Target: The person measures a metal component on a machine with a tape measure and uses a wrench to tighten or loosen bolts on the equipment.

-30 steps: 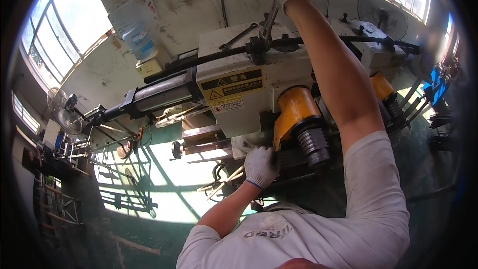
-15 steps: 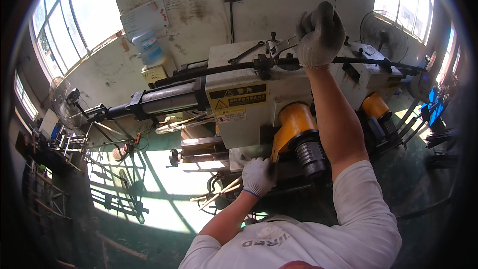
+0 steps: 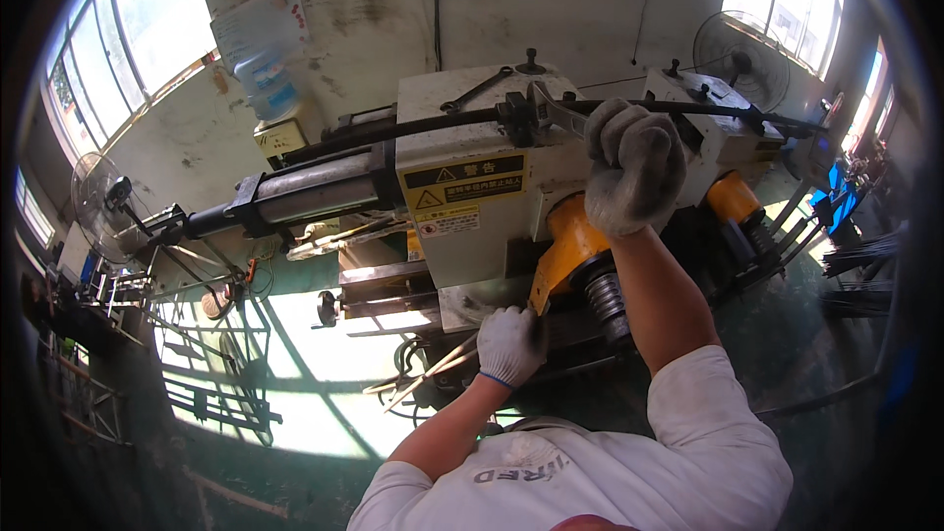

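In a grey-white work glove, my right hand (image 3: pixel 637 165) grips the handle of an adjustable wrench (image 3: pixel 564 118). Its jaws sit at a dark clamp block (image 3: pixel 517 118) on the long black rod (image 3: pixel 423 126) that runs across the machine. Lower down, my gloved left hand (image 3: pixel 512 346) is closed beside the bottom tip of an orange guard (image 3: pixel 567 244); its fingertips are hidden, so what they hold cannot be made out. Another wrench (image 3: pixel 477 88) lies on top of the white machine housing (image 3: pixel 418 211).
A black coil spring (image 3: pixel 606 303) protrudes under the orange guard. The horizontal cylinder (image 3: pixel 324 189) extends left. Standing fans (image 3: pixel 103 206) flank the machine. A water bottle (image 3: pixel 265 86) stands by the wall. Thin rods (image 3: pixel 860 256) are stacked at right, and metal frames (image 3: pixel 221 388) stand at left.
My right hand has pulled the wrench handle down toward me, and the forearm has dropped lower. My left hand stays in place beside the orange guard. The view has shifted slightly.
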`<state>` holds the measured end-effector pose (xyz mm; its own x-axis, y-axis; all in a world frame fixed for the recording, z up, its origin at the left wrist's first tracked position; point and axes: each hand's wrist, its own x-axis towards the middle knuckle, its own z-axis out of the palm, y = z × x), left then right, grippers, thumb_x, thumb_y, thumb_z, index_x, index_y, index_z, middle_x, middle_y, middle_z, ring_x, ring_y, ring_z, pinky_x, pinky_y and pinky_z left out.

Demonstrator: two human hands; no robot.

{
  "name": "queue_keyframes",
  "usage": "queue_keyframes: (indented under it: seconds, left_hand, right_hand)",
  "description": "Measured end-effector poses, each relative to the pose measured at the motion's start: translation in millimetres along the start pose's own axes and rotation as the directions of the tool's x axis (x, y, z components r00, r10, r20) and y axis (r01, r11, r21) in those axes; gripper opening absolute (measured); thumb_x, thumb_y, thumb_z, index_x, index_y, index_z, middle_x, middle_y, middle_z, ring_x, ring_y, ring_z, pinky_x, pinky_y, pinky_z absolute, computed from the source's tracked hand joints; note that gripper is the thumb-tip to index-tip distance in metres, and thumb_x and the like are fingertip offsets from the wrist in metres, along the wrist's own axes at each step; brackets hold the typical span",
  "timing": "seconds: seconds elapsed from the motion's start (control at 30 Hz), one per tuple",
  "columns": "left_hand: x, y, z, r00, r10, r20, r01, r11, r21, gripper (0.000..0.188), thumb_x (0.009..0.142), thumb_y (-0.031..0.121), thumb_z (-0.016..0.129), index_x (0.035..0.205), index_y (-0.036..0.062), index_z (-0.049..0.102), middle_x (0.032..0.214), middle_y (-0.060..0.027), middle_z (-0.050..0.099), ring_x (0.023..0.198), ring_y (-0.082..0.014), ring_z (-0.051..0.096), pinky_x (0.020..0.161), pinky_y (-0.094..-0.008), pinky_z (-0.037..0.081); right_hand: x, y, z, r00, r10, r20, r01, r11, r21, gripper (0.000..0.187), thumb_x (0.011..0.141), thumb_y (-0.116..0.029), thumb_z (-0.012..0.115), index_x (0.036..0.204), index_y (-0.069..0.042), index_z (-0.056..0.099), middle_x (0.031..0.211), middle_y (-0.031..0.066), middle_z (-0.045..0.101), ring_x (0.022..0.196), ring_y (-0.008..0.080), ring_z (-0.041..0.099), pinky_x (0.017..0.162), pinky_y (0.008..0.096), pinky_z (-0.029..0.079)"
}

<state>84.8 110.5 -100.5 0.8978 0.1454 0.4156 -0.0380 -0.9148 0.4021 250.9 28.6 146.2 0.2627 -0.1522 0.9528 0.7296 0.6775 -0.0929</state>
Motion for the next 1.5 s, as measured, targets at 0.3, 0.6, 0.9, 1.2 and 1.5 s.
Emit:
queue_keyframes:
  seconds: [0.3, 0.6, 0.9, 1.2, 1.5]
  left_hand:
    - [-2, -2, 1, 0.999, 0.035, -0.009, -0.036, 0.995, -0.091, 0.022, 0.097, 0.029, 0.077, 0.091, 0.0077, 0.074, 0.089, -0.0195, 0.072, 0.086, -0.0420, 0.072, 0.077, -0.0558, 0.056]
    - [3, -8, -4, 0.989, 0.067, 0.132, -0.052, 0.992, -0.119, 0.027, 0.096, 0.034, 0.078, 0.095, 0.0069, 0.077, 0.086, -0.0203, 0.073, 0.084, -0.0420, 0.073, 0.079, -0.0545, 0.057]
    - [14, -13, 2, 0.935, 0.034, 0.353, -0.014, 0.998, -0.059, 0.035, 0.091, 0.041, 0.080, 0.104, 0.0088, 0.079, 0.099, -0.0197, 0.076, 0.099, -0.0408, 0.074, 0.085, -0.0542, 0.056]
    - [10, -15, -1, 0.906, 0.053, 0.421, -0.036, 0.998, -0.048, 0.051, 0.085, 0.052, 0.083, 0.112, 0.0090, 0.077, 0.104, -0.0187, 0.075, 0.101, -0.0402, 0.073, 0.090, -0.0542, 0.055]
    - [15, -11, -10, 0.924, -0.015, 0.381, 0.009, 1.000, 0.017, 0.041, 0.090, 0.048, 0.080, 0.104, 0.0102, 0.081, 0.102, -0.0186, 0.076, 0.103, -0.0406, 0.073, 0.090, -0.0539, 0.057]
  right_hand:
    - [-37, 9, 20, 0.997, -0.069, 0.035, 0.077, 0.945, -0.318, 0.041, 0.116, -0.014, 0.045, 0.076, -0.010, 0.040, 0.070, 0.0030, 0.035, 0.065, 0.0198, 0.039, 0.066, 0.0402, 0.037]
    - [-39, 25, 24, 0.964, -0.261, -0.048, 0.230, 0.911, -0.343, 0.031, 0.103, 0.002, 0.048, 0.075, -0.005, 0.039, 0.068, 0.0077, 0.040, 0.059, 0.0200, 0.042, 0.055, 0.0384, 0.036]
    - [-42, 11, 28, 0.984, -0.156, -0.083, 0.115, 0.922, -0.369, 0.027, 0.104, -0.006, 0.051, 0.078, -0.005, 0.044, 0.071, 0.0086, 0.041, 0.063, 0.0231, 0.045, 0.060, 0.0413, 0.038]
    - [-16, 1, 45, 0.967, -0.023, -0.252, -0.032, 0.977, -0.209, 0.034, 0.102, -0.007, 0.063, 0.073, 0.000, 0.047, 0.068, 0.0102, 0.047, 0.062, 0.0237, 0.048, 0.060, 0.0408, 0.036]
    - [-22, 15, 33, 0.982, -0.074, -0.174, 0.029, 0.968, -0.250, 0.032, 0.107, -0.012, 0.047, 0.076, -0.008, 0.042, 0.069, 0.0071, 0.038, 0.063, 0.0212, 0.040, 0.063, 0.0396, 0.035]
